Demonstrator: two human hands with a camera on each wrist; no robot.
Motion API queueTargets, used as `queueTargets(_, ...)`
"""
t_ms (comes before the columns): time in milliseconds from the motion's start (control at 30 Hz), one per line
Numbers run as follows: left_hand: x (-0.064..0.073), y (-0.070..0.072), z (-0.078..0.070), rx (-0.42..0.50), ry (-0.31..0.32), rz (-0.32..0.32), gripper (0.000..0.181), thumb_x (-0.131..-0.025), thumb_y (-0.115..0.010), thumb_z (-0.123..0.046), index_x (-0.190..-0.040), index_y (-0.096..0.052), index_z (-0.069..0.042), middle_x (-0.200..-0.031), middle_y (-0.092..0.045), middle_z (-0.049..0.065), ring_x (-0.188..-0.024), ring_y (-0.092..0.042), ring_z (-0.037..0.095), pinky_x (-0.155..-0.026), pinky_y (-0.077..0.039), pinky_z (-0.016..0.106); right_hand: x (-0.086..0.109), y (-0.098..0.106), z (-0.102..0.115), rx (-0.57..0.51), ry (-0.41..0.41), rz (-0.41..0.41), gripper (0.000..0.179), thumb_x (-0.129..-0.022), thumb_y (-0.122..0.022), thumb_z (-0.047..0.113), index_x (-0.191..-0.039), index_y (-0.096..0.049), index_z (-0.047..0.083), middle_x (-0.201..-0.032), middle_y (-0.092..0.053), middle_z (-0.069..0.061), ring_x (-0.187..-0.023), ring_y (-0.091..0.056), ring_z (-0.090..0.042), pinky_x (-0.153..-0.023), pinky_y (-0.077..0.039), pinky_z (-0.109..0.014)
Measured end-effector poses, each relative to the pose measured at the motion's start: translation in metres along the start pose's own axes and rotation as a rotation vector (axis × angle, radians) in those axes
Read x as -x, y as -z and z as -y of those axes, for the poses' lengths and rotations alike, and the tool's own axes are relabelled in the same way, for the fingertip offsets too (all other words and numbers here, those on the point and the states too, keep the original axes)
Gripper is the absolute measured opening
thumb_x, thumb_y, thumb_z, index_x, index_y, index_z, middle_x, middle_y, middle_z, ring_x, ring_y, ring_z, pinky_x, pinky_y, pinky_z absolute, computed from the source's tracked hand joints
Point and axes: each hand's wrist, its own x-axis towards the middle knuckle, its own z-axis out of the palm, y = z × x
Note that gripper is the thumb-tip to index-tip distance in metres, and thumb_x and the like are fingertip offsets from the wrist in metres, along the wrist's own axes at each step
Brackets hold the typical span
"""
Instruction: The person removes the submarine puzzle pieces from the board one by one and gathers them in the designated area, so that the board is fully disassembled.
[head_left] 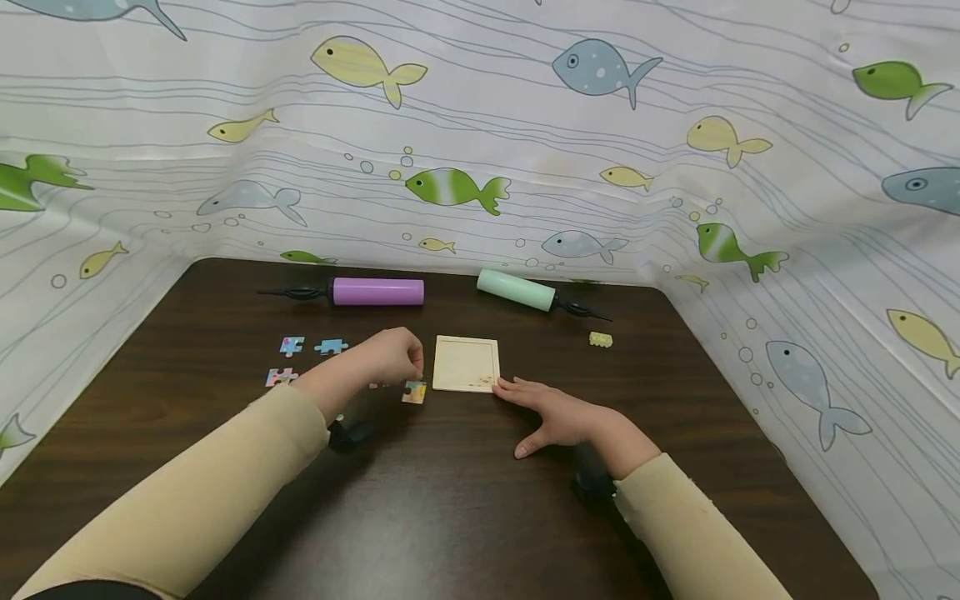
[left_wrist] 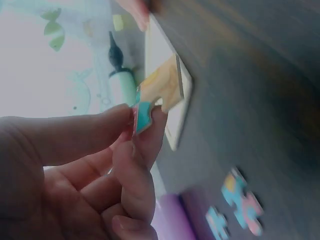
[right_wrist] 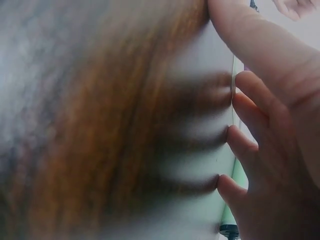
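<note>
Between thumb and fingertips my left hand (head_left: pixel 392 354) pinches a jigsaw puzzle piece (left_wrist: pixel 167 82), tan and yellow with a turquoise part. In the head view that piece is just left of a shallow, pale wooden puzzle tray (head_left: pixel 465 364). Small coloured marks show near the tray's lower right corner. My right hand (head_left: pixel 558 414) rests on the table with its fingers spread, fingertips at that corner. More puzzle pieces lie on the left: a blue one (head_left: pixel 332 347), a blue one with pink (head_left: pixel 292 345) and a pink one (head_left: pixel 281 377). My left forearm partly hides others.
A purple hand pump (head_left: pixel 377 292) and a mint-green pump (head_left: pixel 516 289) lie at the back of the dark wooden table (head_left: pixel 450 517). At the right sits a small yellow toy brick (head_left: pixel 600 339). A fish-patterned curtain (head_left: pixel 480 125) encloses the table's back and sides.
</note>
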Motion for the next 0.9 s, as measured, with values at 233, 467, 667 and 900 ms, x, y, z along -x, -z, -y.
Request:
queueTargets(233,0.015,0.006,0.02,-0.021,0.022,0.051,0.011,-0.087,-0.067,-0.001,-0.077,-0.063,-0.006,-0.073,-0.061,0.004,-0.062,-0.055,0.016,-0.059,-0.046,0.03,0.0,-0.001,-0.001,-0.013,-0.008,0.0,0.1,-0.077,-0.082,0.043,-0.157,-0.026,0.024,-0.163,-0.015,0.006,-0.149,-0.006,-0.022,-0.115,-0.015,-0.052)
queueTargets(467,0.026,0.002,0.037,0.003,0.064,0.056,0.009,-0.087,-0.065,-0.002,-0.079,-0.064,-0.005,-0.077,-0.064,0.004,-0.065,-0.056,0.019,-0.061,-0.046,0.032,-0.001,-0.001,-0.002,-0.018,-0.004,-0.002,0.1,-0.077,-0.082,0.042,-0.157,-0.026,0.023,-0.163,-0.015,0.007,-0.149,-0.006,-0.021,-0.114,-0.016,-0.052)
queueTargets(667,0.031,0.0,0.041,0.004,0.091,0.054,0.01,-0.085,-0.064,0.0,-0.077,-0.064,-0.005,-0.077,-0.064,0.005,-0.063,-0.052,0.018,-0.058,-0.043,0.032,0.001,0.0,0.0,-0.015,0.004,-0.002,0.1,-0.077,-0.082,0.042,-0.157,-0.026,0.022,-0.163,-0.015,0.006,-0.149,-0.005,-0.023,-0.114,-0.015,-0.053)
queueTargets(900,0.034,0.014,0.032,-0.091,0.127,-0.019,0.011,-0.086,-0.073,-0.014,-0.08,-0.065,-0.009,-0.079,-0.06,0.004,-0.071,-0.05,0.021,-0.06,-0.042,0.035,0.001,-0.001,-0.001,-0.013,0.009,-0.011,0.1,-0.077,-0.082,0.041,-0.157,-0.026,0.021,-0.163,-0.016,0.005,-0.149,-0.006,-0.022,-0.114,-0.016,-0.052)
